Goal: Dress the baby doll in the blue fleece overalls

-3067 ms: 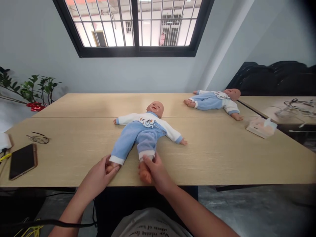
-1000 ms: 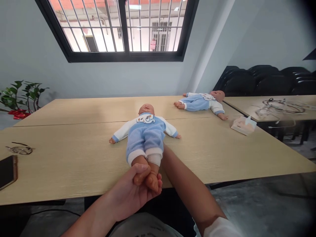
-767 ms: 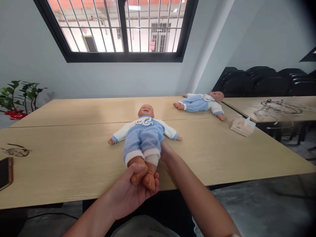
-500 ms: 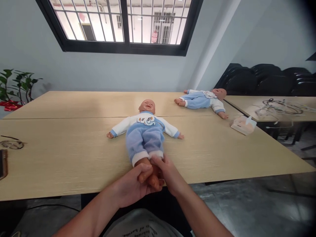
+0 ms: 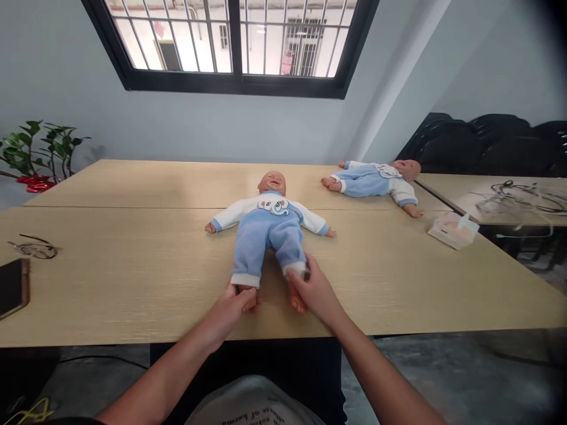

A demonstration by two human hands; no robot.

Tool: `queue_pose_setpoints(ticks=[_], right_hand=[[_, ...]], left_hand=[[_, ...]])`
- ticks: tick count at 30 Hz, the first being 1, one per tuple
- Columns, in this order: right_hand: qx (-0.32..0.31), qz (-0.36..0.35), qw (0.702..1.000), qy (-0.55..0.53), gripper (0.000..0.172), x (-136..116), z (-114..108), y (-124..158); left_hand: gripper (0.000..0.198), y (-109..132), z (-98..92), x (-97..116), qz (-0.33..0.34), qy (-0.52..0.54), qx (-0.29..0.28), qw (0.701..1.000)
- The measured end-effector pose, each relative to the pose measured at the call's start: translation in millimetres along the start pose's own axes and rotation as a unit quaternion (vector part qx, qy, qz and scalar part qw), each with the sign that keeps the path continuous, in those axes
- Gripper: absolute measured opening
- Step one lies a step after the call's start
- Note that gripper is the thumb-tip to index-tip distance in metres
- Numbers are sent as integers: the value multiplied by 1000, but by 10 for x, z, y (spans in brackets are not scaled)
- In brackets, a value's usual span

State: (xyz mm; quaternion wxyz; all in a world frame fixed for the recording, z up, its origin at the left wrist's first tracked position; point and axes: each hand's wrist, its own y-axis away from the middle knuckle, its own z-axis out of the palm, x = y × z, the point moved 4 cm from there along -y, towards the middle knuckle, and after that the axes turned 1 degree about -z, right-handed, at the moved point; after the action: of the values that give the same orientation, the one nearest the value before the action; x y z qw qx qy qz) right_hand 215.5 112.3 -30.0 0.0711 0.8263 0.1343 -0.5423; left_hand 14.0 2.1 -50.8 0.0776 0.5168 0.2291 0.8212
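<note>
On the table [image 5: 376, 271], the held doll [image 5: 271, 223] stretches headfirst windowward.

The table [image 5: 381, 271] is pale wood-toned. Near its front edge, the doll [image 5: 269, 219] wears light blue trousers [image 5: 251, 245] with white cuffs [image 5: 245, 280] and a white top [image 5: 239, 211] patterned with an animal face [image 5: 272, 205]. By the far right corner, the other doll [image 5: 371, 180] shows blue and white. The left-edge phone [image 5: 12, 288] is black.

From here I can read one scrap of print [image 5: 257, 414]: "of karma", in dark letters, upside down, on the front of a grey shirt [image 5: 252, 395]. The lettering around it is too blurred to make out.
</note>
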Motion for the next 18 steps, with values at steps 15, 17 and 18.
queue_pose_setpoints(ticks=[15, 17, 18], right_hand=[[8, -139, 959, 246, 58, -485, -299, -503], [-23, -208, 933, 292, 48, -761, -185, -905], [-35, -231, 920, 315, 44, -882, -106, -1126]], left_hand=[[45, 389, -662, 317, -19, -324, -199, 925], [33, 59, -666, 712, 38, -382, -157, 910], [31, -145, -622, 930, 93, -411, -122, 899]])
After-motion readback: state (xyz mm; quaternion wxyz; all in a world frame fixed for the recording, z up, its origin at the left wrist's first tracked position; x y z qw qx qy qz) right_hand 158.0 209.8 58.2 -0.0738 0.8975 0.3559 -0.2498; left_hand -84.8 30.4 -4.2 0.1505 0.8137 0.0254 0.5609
